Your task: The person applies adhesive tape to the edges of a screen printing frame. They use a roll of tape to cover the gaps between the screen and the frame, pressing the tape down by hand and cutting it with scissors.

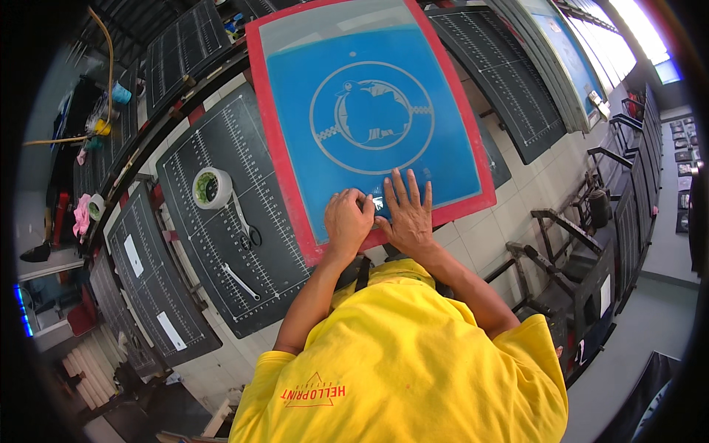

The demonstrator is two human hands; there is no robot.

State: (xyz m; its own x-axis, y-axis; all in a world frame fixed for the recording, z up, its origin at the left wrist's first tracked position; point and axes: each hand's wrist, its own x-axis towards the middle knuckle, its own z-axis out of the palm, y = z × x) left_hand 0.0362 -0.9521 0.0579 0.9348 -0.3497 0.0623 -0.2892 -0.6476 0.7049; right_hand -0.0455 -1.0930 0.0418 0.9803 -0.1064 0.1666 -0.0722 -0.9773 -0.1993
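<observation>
A silk screen (450, 159) with a red frame (272, 111) lies before me, its blue surface carrying a pale ring around a bird-like figure (373, 112). At the screen's near edge, my right hand (408, 214) rests flat with its fingers spread on the blue area. Beside it my left hand (348, 220) is closed, fingers curled and pinched together at the surface. Whatever those fingertips hold, if anything, is hidden. Between the two hands shows a small bright, shiny patch (377, 202).
Left of the screen, a black ruled board (214, 244) bears a tape roll (213, 188), scissors (244, 218) and a wrench (241, 282). Another black board (151, 280) stands farther left with white strips. Dark metal stands (565, 229) and a black board (509, 81) are at right.
</observation>
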